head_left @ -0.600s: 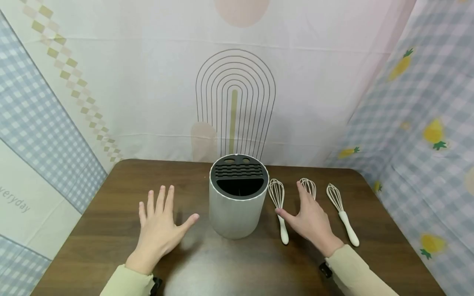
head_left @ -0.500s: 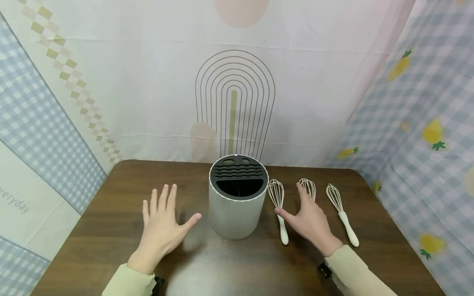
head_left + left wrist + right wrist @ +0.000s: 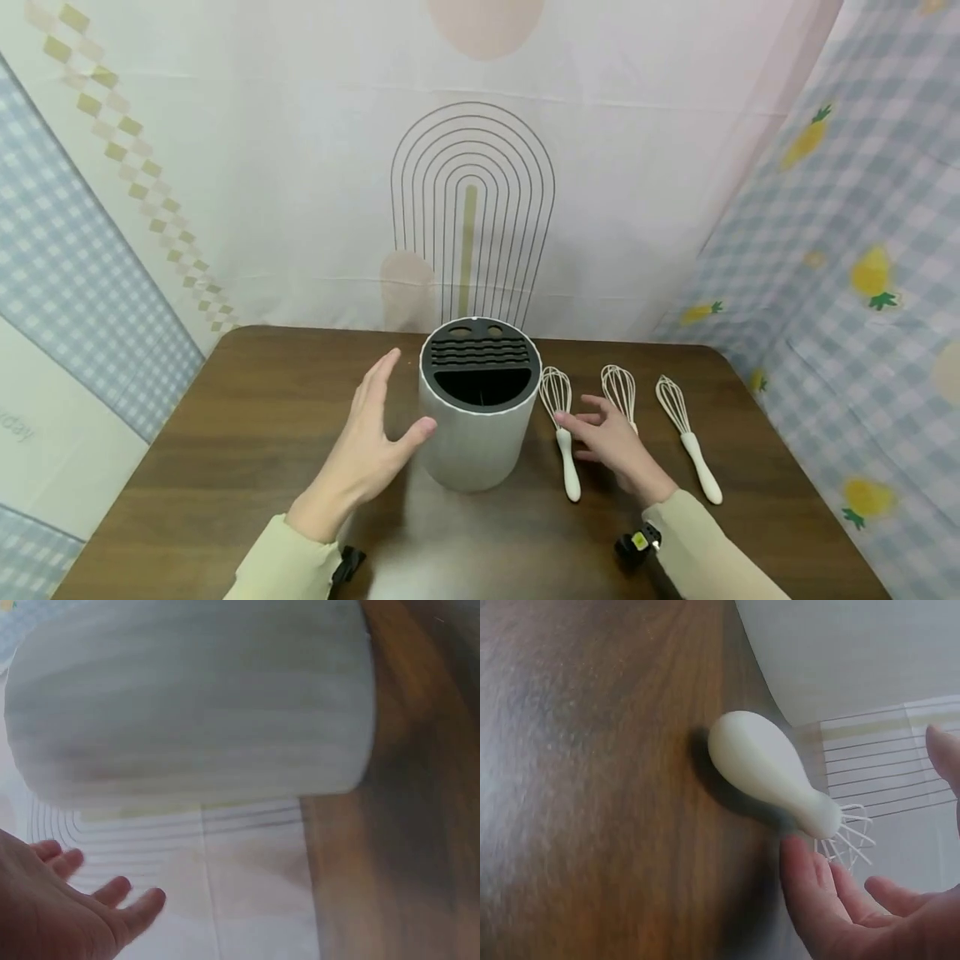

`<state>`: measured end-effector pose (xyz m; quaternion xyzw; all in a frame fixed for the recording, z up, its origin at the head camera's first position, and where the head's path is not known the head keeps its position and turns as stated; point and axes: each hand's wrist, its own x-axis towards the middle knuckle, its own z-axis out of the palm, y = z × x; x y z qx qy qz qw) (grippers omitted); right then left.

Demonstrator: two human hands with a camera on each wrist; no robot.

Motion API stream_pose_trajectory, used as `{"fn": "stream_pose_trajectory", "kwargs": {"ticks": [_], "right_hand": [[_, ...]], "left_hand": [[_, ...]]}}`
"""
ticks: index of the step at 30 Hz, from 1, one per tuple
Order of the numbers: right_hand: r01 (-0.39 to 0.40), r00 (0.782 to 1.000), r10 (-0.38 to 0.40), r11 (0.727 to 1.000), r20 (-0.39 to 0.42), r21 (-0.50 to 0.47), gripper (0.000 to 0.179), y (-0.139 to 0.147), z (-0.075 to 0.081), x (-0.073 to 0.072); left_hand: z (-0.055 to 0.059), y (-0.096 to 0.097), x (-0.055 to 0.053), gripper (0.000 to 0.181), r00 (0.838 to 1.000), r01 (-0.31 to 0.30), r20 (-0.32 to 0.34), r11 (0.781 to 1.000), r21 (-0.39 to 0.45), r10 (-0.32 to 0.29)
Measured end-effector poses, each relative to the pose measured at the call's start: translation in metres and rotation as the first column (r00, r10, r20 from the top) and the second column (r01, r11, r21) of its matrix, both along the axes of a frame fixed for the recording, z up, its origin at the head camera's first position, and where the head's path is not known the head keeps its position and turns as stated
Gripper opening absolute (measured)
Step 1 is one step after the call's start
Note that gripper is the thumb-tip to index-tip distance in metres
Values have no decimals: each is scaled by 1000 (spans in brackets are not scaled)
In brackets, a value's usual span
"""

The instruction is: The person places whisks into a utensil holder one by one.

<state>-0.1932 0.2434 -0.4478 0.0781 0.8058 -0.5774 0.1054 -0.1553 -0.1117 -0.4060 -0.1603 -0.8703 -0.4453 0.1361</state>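
Note:
In the head view a white cylindrical utensil holder [image 3: 472, 454] with a black slotted top [image 3: 480, 367] stands mid-table. Left of it my left hand [image 3: 363, 454] is held with thumb and fingers spread, its thumb overlapping the holder's side. Close at the nearest white whisk [image 3: 566, 450] is my right hand [image 3: 611, 442], thumb over the neck and fingers to its right. The right wrist view shows fingertips [image 3: 799, 859] beside the neck of the whisk handle [image 3: 761, 754], with the thumb [image 3: 945, 754] apart. A second whisk [image 3: 618, 387] lies partly hidden behind this hand.
A third whisk [image 3: 693, 450] lies farther right on the brown wooden table [image 3: 247, 400]. Behind the table hangs a white printed cloth [image 3: 315, 192], and a blue checked cloth [image 3: 885, 333] closes off the right side.
My left hand has moved right toward the holder and turned its palm inward. My right hand has lowered and drawn its fingers closer to the nearest whisk, uncovering more of the middle one.

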Motion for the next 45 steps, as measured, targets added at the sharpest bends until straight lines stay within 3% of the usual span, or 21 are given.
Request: {"fn": "stream_pose_trajectory", "kwargs": {"ticks": [7, 15, 26, 36, 45], "right_hand": [[9, 999, -6, 998, 48, -56, 86, 0, -11, -1], [16, 999, -15, 1000, 38, -14, 74, 1, -17, -5], [33, 999, -34, 998, 28, 45, 66, -2, -21, -6], [37, 999, -38, 996, 6, 87, 57, -1, -24, -7], [31, 999, -32, 996, 11, 88, 56, -4, -23, -5]], "left_hand": [[11, 18, -13, 86, 990, 97, -102, 995, 17, -94], [7, 26, -24, 75, 978, 138, -164, 990, 40, -130], [-9, 29, -38, 71, 951, 122, -293, 991, 52, -102], [-9, 34, -41, 69, 950, 149, -291, 982, 112, -111], [-11, 33, -47, 71, 932, 131, -353, 986, 106, -86]]}}
